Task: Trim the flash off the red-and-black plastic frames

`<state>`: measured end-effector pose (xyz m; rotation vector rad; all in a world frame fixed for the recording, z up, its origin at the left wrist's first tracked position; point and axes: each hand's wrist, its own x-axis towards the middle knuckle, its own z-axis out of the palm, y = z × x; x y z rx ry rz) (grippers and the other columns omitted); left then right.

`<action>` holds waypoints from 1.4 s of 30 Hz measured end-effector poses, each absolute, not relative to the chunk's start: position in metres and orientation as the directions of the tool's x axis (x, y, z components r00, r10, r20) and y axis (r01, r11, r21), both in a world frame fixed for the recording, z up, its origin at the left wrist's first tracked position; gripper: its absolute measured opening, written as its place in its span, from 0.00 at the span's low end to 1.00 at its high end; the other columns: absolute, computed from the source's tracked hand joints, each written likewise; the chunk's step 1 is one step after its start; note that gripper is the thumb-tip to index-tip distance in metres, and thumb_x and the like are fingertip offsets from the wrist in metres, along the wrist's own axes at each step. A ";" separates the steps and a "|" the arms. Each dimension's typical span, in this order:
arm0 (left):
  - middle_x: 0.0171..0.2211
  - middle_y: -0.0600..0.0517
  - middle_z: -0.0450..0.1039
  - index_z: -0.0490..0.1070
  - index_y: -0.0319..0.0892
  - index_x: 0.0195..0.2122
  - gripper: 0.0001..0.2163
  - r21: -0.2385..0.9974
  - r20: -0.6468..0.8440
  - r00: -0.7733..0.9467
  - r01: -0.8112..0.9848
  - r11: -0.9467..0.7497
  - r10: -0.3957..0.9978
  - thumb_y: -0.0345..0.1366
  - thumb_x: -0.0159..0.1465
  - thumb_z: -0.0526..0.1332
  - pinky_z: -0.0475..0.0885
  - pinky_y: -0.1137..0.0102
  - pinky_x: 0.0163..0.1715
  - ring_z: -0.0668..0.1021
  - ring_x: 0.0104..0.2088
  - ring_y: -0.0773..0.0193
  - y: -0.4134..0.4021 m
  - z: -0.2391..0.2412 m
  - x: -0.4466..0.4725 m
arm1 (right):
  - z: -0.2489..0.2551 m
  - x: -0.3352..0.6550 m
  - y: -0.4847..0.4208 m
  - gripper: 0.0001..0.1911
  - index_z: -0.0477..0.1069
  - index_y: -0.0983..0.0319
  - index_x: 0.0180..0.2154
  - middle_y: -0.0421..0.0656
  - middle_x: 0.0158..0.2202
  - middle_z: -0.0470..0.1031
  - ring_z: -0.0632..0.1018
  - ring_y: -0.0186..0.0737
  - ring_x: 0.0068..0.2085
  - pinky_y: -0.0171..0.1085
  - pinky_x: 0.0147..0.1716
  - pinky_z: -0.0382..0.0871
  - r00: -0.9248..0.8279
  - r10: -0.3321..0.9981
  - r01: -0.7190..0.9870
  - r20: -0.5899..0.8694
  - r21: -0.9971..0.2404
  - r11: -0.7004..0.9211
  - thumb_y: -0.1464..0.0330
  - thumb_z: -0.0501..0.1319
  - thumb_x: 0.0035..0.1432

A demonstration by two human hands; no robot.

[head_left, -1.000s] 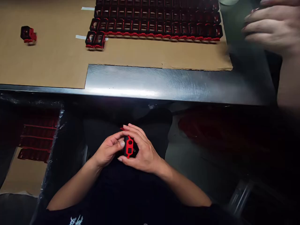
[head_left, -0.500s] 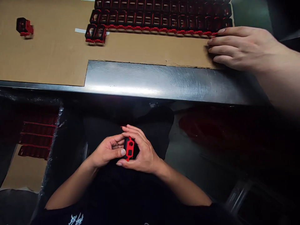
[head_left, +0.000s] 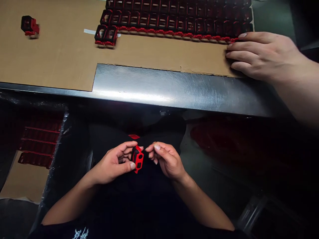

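Over my lap, below the table edge, my left hand [head_left: 116,162] is closed on a small red and black plastic part [head_left: 137,159], thumb on its front face. My right hand [head_left: 166,158] is just to the right of the part, fingers curled toward it, a small gap between its fingertips and the part. Whether it holds anything I cannot make out. A bit of red [head_left: 134,136] shows on my dark lap just above the hands.
Rows of red and black parts [head_left: 174,16] stand on brown cardboard [head_left: 57,56] on a steel table [head_left: 159,88]. A pair [head_left: 106,35] stands at the front left, one lone part [head_left: 29,25] far left. Another person's hand [head_left: 261,54] rests at the cardboard's right end. Red parts [head_left: 37,146] lie in a bag low left.
My right hand has come off the part, which stays in my left hand. The other person's hand came down from the upper right onto the cardboard's right end.
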<state>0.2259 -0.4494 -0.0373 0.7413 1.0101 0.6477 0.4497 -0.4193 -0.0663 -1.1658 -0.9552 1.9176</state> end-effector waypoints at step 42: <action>0.37 0.51 0.72 0.71 0.50 0.59 0.22 0.823 -0.513 0.325 -0.075 0.563 0.794 0.39 0.63 0.67 0.73 0.73 0.30 0.75 0.30 0.68 -0.457 -0.047 0.227 | -0.068 0.432 -0.424 0.15 0.76 0.63 0.29 0.39 0.21 0.74 0.71 0.31 0.21 0.32 0.22 0.65 -0.584 0.642 -0.404 -0.497 -0.508 -0.761 0.58 0.72 0.52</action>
